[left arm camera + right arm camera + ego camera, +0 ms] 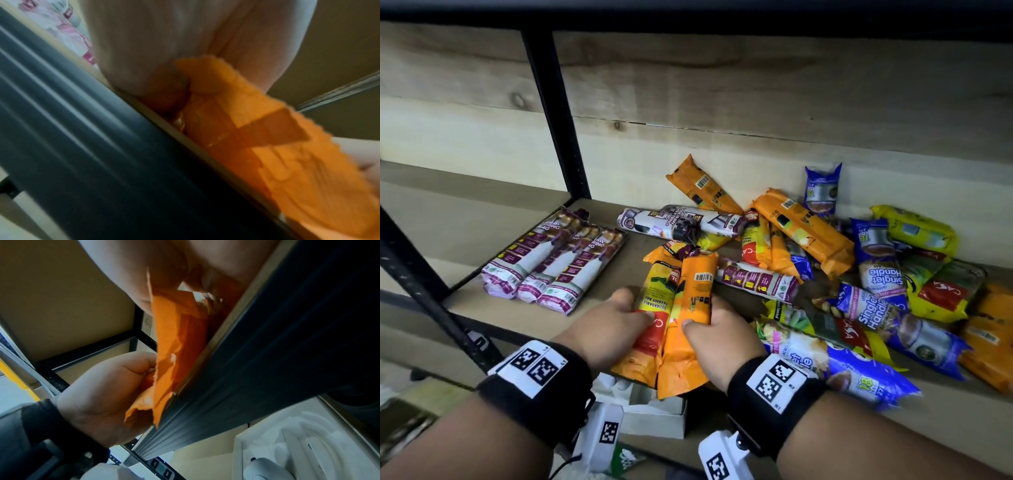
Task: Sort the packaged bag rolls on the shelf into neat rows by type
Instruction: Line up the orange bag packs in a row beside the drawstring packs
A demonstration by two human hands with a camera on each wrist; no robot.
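Orange plastic-wrapped bag rolls (681,318), two side by side, overhang the wooden shelf's (493,318) front edge; our left hand (604,323) and right hand (717,337) clasp them with curled fingers. Risk: slick wrappers slip off the edge.

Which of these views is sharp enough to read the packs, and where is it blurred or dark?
Head view: sharp, labels legible on the orange packs and purple row, corners dim, straight lines bowed. Left wrist: heavy motion blur, only orange film against the shelf edge. Right wrist: softer blur, shelf edge dark.
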